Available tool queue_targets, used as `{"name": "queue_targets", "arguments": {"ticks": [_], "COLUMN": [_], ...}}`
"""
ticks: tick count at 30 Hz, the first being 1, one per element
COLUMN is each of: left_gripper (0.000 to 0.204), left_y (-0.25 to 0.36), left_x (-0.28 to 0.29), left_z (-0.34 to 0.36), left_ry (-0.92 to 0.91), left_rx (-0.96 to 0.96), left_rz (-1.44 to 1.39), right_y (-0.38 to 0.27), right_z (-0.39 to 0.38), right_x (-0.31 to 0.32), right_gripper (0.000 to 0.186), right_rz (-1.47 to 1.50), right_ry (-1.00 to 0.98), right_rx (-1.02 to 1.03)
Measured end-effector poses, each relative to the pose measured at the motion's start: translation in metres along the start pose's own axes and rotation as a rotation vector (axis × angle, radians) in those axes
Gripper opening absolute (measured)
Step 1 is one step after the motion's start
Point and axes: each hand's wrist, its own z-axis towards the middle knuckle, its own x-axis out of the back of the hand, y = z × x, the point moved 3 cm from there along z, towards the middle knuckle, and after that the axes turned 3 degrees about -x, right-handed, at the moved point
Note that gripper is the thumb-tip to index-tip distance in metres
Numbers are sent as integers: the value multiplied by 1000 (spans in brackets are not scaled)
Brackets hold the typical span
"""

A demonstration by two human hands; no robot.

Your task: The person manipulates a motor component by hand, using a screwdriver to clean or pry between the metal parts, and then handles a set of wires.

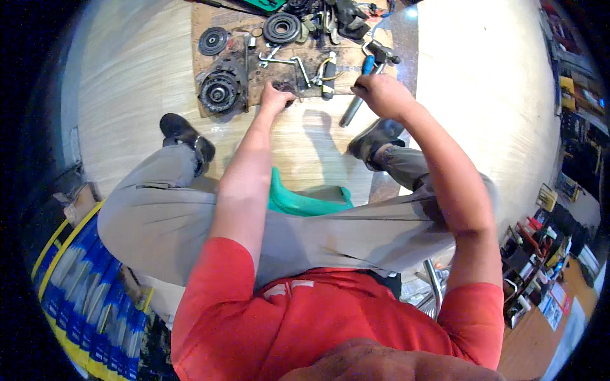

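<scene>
My left hand [276, 99] is at the near edge of the cardboard, its fingers closed on a small, dark, greasy metal part [285, 86] that the hand partly covers. My right hand [385, 95] is closed around the shaft of a hammer [350, 113]; the head lies beyond the fist and the grey handle end sticks out toward me. A blue handle [368, 64] shows just beyond the right fingers, but whether they touch it cannot be told. Between the hands lie a bent metal wrench [298, 66] and a black and pale tool [328, 76].
The cardboard sheet [202, 63] bears a round ribbed metal assembly [219, 93], a black pulley [214, 40], a larger ring-shaped pulley [281, 28] and several dark parts. A green plastic stool [311, 202] is beneath my legs. Blue and yellow racks [95, 286] stand left, a cluttered tool bench [540, 279] right.
</scene>
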Motion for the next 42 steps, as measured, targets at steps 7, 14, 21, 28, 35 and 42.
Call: {"name": "queue_targets", "arguments": {"ticks": [7, 14, 21, 28, 35, 42], "left_gripper": [61, 36, 30, 18, 16, 15], "left_y": [92, 205, 357, 441, 475, 454], "left_x": [2, -1, 74, 132, 207, 191], "left_z": [-14, -65, -141, -160, -137, -131], "left_ry": [163, -18, -520, -354, -290, -211], "left_rx": [35, -265, -415, -571, -511, -446], "left_rz": [467, -466, -1195, -986, -912, -1089], "right_y": [-37, -60, -99, -138, -162, -160], "right_z": [-102, -60, -61, -49, -53, -25], "right_x": [63, 90, 123, 161, 192, 164], "right_gripper": [26, 28, 30, 31, 27, 24], "right_rz": [243, 412, 570, 529, 809, 637], "right_ry": [181, 306, 418, 474, 630, 497], "right_rx": [-35, 7, 147, 370, 490, 397]}}
